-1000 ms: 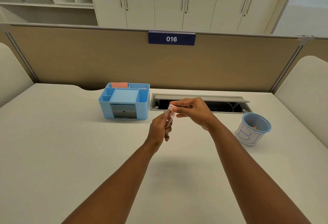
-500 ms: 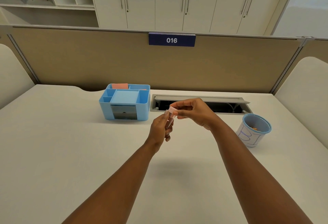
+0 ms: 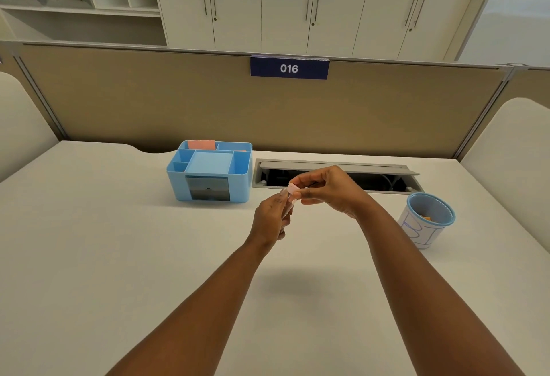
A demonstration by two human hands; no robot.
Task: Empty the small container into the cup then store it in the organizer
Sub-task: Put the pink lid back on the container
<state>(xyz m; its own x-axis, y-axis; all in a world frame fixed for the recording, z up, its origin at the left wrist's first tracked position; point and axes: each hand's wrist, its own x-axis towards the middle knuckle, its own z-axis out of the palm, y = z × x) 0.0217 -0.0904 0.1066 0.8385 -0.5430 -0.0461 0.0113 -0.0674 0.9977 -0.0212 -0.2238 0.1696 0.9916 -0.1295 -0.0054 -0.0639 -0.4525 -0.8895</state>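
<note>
My left hand (image 3: 272, 217) holds a small clear container (image 3: 288, 206) upright above the middle of the table. On top of it sits a pink cap (image 3: 293, 190), pinched between the thumb and fingers of my right hand (image 3: 327, 188). Whether the cap is on tight or loose I cannot tell. A white cup with a blue rim (image 3: 428, 220) stands to the right, with small orange bits inside. The light blue organizer (image 3: 209, 171) stands at the back left of my hands, with several open compartments and a dark drawer front.
A grey cable tray (image 3: 336, 176) with its flap raised is set into the table behind my hands. A tan partition with a "016" label (image 3: 289, 68) closes off the far edge. Pink notes (image 3: 201, 144) stand in the organizer's back compartment.
Both hands stay together at the container's cap with only slight finger movement. The view has shifted a little downward.
</note>
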